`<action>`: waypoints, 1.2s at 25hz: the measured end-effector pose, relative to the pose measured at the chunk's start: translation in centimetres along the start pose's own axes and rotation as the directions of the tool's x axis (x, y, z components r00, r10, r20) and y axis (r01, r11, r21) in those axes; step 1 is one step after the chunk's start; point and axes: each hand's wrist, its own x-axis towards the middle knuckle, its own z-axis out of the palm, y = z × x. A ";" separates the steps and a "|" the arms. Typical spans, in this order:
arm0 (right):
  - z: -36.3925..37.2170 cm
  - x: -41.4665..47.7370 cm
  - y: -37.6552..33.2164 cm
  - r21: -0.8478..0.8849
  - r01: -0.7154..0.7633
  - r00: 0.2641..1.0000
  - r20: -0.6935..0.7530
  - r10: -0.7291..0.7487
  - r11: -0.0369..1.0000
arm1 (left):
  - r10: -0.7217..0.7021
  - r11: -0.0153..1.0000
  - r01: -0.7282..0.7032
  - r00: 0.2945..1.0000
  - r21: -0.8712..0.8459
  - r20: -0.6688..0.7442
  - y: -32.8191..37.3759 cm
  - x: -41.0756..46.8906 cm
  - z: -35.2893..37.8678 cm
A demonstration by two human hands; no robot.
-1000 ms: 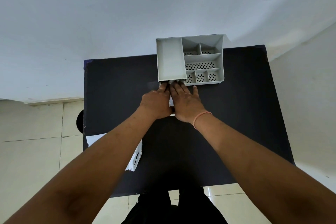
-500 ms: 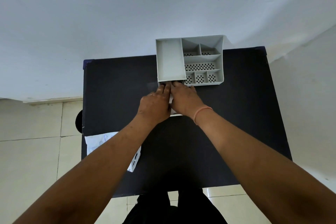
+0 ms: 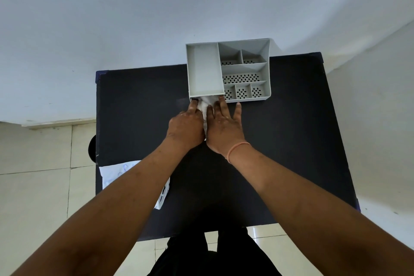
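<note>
A grey plastic organizer [image 3: 205, 69] with several compartments stands at the far edge of the black table [image 3: 139, 119]. A low slot opens in its near face, under the long left compartment. A crumpled white cloth or paper [image 3: 208, 103] lies bunched at that slot, partly under my fingers. My left hand [image 3: 186, 124] lies on its left side, fingertips at the slot's left corner. My right hand [image 3: 224, 124] lies flat on its right side with fingers straight and spread, the tips touching the organizer's front. How far the white piece reaches into the slot is hidden.
A white printed sheet [image 3: 107, 175] hangs over the table's near left edge, partly under my left forearm. A white wall stands behind the table. Tiled floor [image 3: 40, 175] lies to the left, with a dark round object [image 3: 92, 148] beside the table edge.
Both hands have slid a little forward toward the organizer's slot. The bunched white piece now shows between my fingers, and my right fingers have spread wider.
</note>
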 end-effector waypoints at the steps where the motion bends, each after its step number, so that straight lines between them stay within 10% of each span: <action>1: -0.2 0.0 -0.2 0.002 -0.005 1.000 0.011 0.005 1.000 | -0.005 1.000 0.005 1.000 -0.006 0.006 0.1 0.0 -0.2; 7: -1.4 -2.1 1.8 0.167 0.154 0.963 -0.248 -0.110 0.974 | 0.022 0.997 -0.033 0.990 -0.075 -0.136 0.2 -1.5 -0.3; 12: 0.8 -2.3 2.7 -0.028 0.241 0.970 0.049 -0.240 0.970 | 0.157 0.985 -0.155 0.987 -0.078 0.021 -1.0 -2.7 2.7; 21: 1.3 -3.5 3.1 0.011 0.258 0.921 -0.306 -0.242 0.966 | 0.171 0.985 -0.168 0.976 0.034 -0.138 -1.3 -3.3 2.6; 30: 2.3 -3.9 3.3 -0.006 0.226 0.944 -0.245 -0.221 0.974 | 0.207 0.975 -0.196 0.971 0.100 -0.117 -0.3 -3.5 2.4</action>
